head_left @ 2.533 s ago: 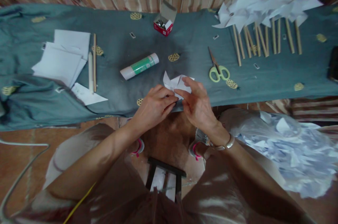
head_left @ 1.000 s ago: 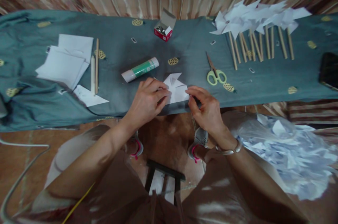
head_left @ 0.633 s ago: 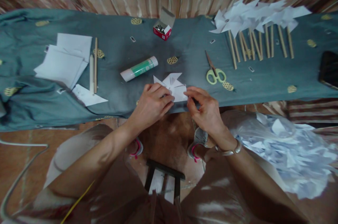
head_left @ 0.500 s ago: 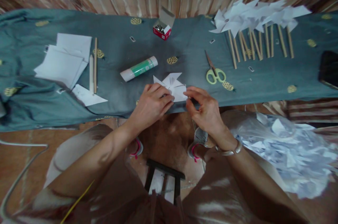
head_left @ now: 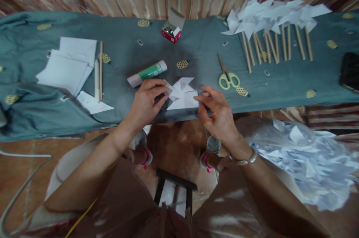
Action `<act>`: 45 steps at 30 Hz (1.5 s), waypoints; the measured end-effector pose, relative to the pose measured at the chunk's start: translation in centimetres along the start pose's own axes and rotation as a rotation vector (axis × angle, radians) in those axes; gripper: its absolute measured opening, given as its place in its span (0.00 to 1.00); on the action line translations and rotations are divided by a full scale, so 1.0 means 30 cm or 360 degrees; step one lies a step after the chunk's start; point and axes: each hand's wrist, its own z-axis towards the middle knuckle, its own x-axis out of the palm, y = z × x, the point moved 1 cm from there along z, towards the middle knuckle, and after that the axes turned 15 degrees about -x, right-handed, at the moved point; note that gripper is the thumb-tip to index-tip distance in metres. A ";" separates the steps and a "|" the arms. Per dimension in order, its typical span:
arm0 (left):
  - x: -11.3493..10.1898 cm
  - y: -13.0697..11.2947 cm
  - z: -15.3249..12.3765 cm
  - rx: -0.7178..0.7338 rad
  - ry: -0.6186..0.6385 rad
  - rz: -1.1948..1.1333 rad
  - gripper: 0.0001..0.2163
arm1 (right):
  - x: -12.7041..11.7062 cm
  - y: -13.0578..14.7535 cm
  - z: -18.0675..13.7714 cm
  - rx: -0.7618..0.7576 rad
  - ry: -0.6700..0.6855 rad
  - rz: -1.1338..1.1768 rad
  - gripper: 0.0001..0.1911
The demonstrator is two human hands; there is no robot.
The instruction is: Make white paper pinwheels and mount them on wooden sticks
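A folded white paper pinwheel (head_left: 183, 94) lies near the front edge of the cloth-covered table, between both hands. My left hand (head_left: 148, 101) pinches its left point between thumb and fingers. At the opposite side, my right hand (head_left: 217, 109) has its fingers apart, one fingertip touching the paper's right edge. A glue stick (head_left: 148, 73) with a green label lies just behind my left hand. To the right of the pinwheel are scissors (head_left: 228, 79) with light green handles, blades pointing away from me.
White paper sheets (head_left: 67, 66) and two thin sticks (head_left: 101, 70) lie at left. An opened small red box (head_left: 171, 35) of metal bits stands at the back. Several pinwheels on sticks (head_left: 269, 17) lie back right. A plastic bag of white paper pieces (head_left: 305, 163) sits below the table.
My left hand has shifted left, from the pinwheel's lower front to its left point, uncovering more of the paper. My right hand stays by the right edge with its fingers spread more.
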 end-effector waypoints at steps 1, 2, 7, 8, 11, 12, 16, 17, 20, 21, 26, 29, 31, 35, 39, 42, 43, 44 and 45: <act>0.000 0.006 0.005 -0.0008 0.0014 0.0003 0.08 | 0.001 0.002 -0.001 -0.0032 0.0019 -0.0011 0.15; 0.001 0.010 0.009 -0.0014 0.0029 0.0000 0.08 | 0.003 0.004 -0.002 -0.0060 0.0040 -0.0017 0.15; 0.016 0.011 0.028 -0.0087 0.0083 -0.0087 0.08 | 0.015 0.008 -0.010 -0.0104 0.0138 -0.0006 0.16; 0.019 0.009 0.032 -0.0103 0.0090 -0.0093 0.08 | 0.018 0.008 -0.012 -0.0100 0.0145 0.0001 0.16; 0.024 0.001 0.043 -0.0137 0.0108 -0.0099 0.08 | 0.023 0.007 -0.014 -0.0079 0.0161 0.0013 0.16; 0.026 -0.001 0.047 -0.0142 0.0112 -0.0103 0.08 | 0.024 0.007 -0.014 -0.0077 0.0165 0.0012 0.16; 0.032 -0.006 0.059 -0.0142 0.0115 -0.0106 0.08 | 0.025 0.007 -0.013 -0.0097 0.0163 0.0001 0.16; 0.034 -0.006 0.061 -0.0140 0.0113 -0.0103 0.08 | 0.025 0.007 -0.013 -0.0099 0.0159 -0.0001 0.16; 0.040 -0.005 0.066 -0.0122 0.0102 -0.0085 0.08 | 0.026 0.010 -0.012 -0.0083 0.0152 -0.0005 0.16; 0.042 -0.005 0.067 -0.0116 0.0096 -0.0075 0.08 | 0.025 0.011 -0.012 -0.0075 0.0151 -0.0005 0.16; 0.050 -0.009 0.073 -0.0107 0.0104 -0.0032 0.08 | 0.023 0.012 -0.010 -0.0067 0.0157 0.0005 0.15; 0.055 -0.012 0.076 -0.0136 0.0108 -0.0005 0.08 | 0.022 0.012 -0.009 -0.0075 0.0159 -0.0007 0.14; 0.056 -0.014 0.077 -0.0157 0.0112 0.0005 0.07 | 0.022 0.012 -0.009 -0.0084 0.0154 -0.0016 0.14; 0.054 -0.016 0.078 -0.0151 0.0088 -0.0002 0.07 | 0.022 0.014 -0.010 -0.0069 0.0170 -0.0023 0.15; 0.054 -0.014 0.078 -0.0139 0.0065 0.0042 0.07 | 0.019 0.017 -0.009 -0.0036 0.0172 0.0006 0.15; 0.058 -0.010 0.081 -0.0125 0.0080 0.0095 0.08 | 0.019 0.016 -0.008 -0.0012 0.0185 0.0032 0.16; 0.060 -0.008 0.082 -0.0119 0.0088 0.0107 0.08 | 0.019 0.015 -0.008 -0.0007 0.0193 0.0032 0.16; 0.062 -0.007 0.083 -0.0115 0.0091 0.0114 0.08 | 0.019 0.014 -0.009 -0.0009 0.0201 0.0028 0.16; 0.063 -0.006 0.083 -0.0114 0.0090 0.0115 0.08 | 0.020 0.013 -0.009 -0.0014 0.0210 0.0020 0.16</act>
